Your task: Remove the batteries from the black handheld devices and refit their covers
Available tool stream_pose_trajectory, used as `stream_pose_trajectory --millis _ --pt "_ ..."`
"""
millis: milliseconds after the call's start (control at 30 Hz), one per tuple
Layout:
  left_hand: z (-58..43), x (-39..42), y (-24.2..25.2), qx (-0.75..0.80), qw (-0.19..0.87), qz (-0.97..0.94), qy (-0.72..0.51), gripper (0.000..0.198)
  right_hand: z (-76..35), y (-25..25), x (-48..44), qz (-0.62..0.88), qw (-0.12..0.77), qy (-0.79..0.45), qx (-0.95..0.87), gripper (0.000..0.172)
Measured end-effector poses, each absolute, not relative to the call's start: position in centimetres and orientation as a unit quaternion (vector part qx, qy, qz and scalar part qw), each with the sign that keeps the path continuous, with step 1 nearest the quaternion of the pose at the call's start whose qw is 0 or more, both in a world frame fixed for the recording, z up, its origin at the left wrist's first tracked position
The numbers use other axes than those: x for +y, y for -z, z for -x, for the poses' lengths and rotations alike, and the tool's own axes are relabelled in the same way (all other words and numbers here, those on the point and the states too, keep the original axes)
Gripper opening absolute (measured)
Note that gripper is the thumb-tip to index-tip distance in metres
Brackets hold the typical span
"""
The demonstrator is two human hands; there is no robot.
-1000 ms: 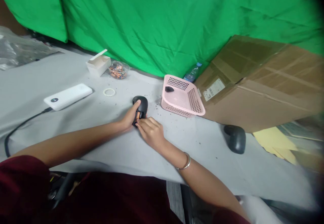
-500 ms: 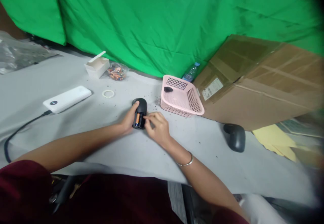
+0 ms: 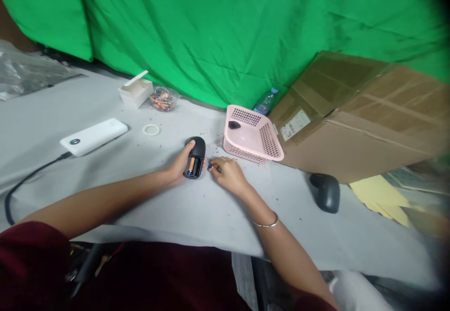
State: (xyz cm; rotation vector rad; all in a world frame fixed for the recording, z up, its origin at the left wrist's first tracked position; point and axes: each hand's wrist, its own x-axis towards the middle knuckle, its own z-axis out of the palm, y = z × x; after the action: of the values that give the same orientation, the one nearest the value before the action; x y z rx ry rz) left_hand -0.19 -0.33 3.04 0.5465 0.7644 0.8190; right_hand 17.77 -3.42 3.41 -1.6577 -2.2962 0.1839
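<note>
My left hand (image 3: 180,165) is wrapped round a black computer mouse (image 3: 197,147), its thumb on top. The underside faces me with the battery compartment uncovered. One orange and dark battery (image 3: 191,165) lies in the left slot, and the slot beside it is dark with no battery in it. Just right of the mouse, my right hand (image 3: 228,175) is closed in a pinch on another battery (image 3: 210,166). Only its blue end shows; the fingers hide the rest.
A pink basket (image 3: 242,151) holds a small black piece (image 3: 234,124). Behind are a bottle (image 3: 266,101) and a cardboard box (image 3: 372,137). Left stand a battery tub (image 3: 164,100), white carton (image 3: 135,93), bead bracelet (image 3: 151,129) and power bank (image 3: 94,137). Another mouse (image 3: 326,194) lies right.
My right hand has moved right, away from the mouse, with a battery in its fingers. The right slot now shows plainly with no battery. My left hand has barely moved.
</note>
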Motion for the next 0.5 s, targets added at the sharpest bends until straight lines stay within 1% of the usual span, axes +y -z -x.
stream_pose_trajectory --millis 33,100,200,267,367,500 --pt "0.2 -0.3 -3.0 0.359 0.811 -0.257 -0.384 0.058 -17.8 -3.3 -3.4 0.567 0.164 -0.058 -0.805 0.011" --pt "0.1 -0.3 -2.8 0.362 0.809 -0.262 -0.383 0.058 -17.6 -3.1 -3.6 0.544 0.234 -0.067 -0.803 0.012" --pt "0.0 -0.3 -2.4 0.357 0.804 -0.282 -0.382 0.058 -16.8 -3.0 -4.0 0.510 0.392 -0.145 -0.752 0.015" --pt "-0.1 -0.2 -2.1 0.342 0.799 -0.304 -0.389 0.057 -16.0 -2.7 -4.4 0.482 0.465 -0.214 -0.711 0.017" --pt "-0.3 -0.2 -1.9 0.333 0.786 -0.333 -0.400 0.056 -15.0 -2.2 -4.7 0.435 0.511 -0.290 -0.682 0.019" --pt "-0.4 -0.1 -1.4 0.347 0.764 -0.365 -0.405 0.056 -14.5 -1.8 -4.9 0.436 0.525 -0.302 -0.666 0.023"
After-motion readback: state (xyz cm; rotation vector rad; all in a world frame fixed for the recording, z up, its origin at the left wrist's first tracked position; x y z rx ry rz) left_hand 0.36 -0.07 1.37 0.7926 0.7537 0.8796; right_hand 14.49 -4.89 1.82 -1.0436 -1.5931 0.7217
